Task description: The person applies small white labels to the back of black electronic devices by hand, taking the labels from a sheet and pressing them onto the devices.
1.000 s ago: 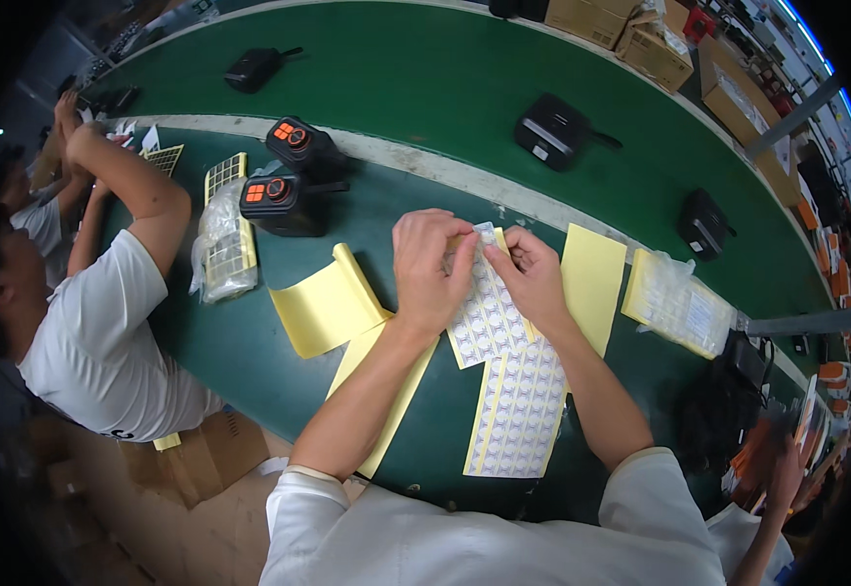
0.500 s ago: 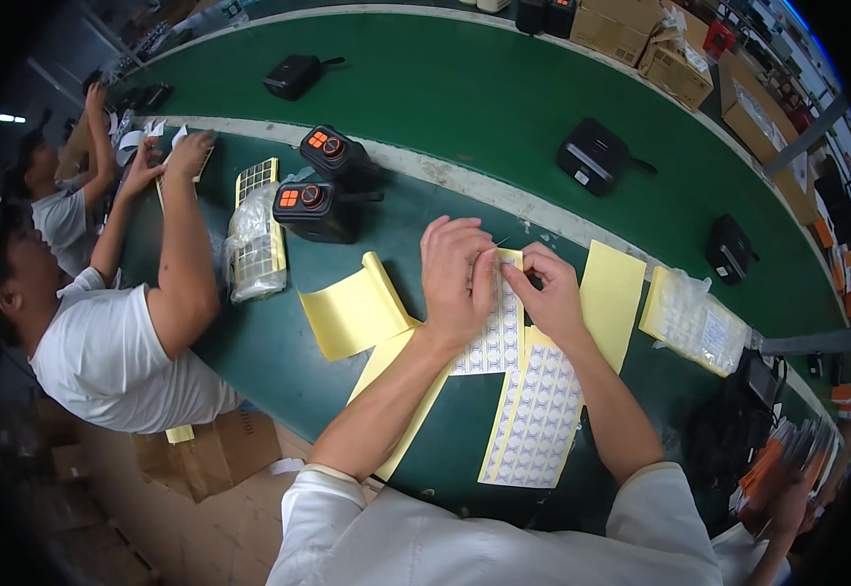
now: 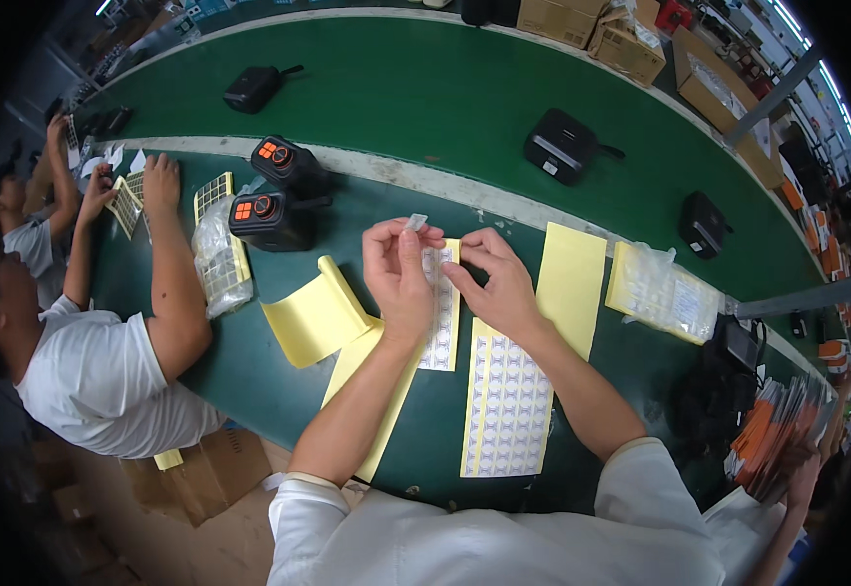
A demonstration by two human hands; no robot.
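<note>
My left hand (image 3: 398, 283) is closed, with a small pale sticker (image 3: 415, 223) pinched at the thumb and fingertips. My right hand (image 3: 503, 288) pinches the upper right edge of a sticker sheet (image 3: 440, 337), its thumb on the sheet's face. Printed labels run in rows down that sheet, partly covered by my left hand. Below my right forearm a second sticker sheet (image 3: 508, 415) lies flat on the green table. Plain yellow sheets flank the hands: a curled one (image 3: 313, 327) at the left, a flat one (image 3: 572, 283) at the right.
Two black devices with orange buttons (image 3: 271, 223) stand at the upper left, by a plastic-wrapped sheet pack (image 3: 220, 259). A bagged yellow pack (image 3: 674, 298) lies at the right. Black cases (image 3: 560, 146) sit on the green belt (image 3: 425, 88) beyond. A co-worker (image 3: 118, 381) handles sheets at the left.
The view has shifted, so the scene sits further left. My left hand has come away from the sheet's top edge, and the small sticker now shows at its thumb tip.
</note>
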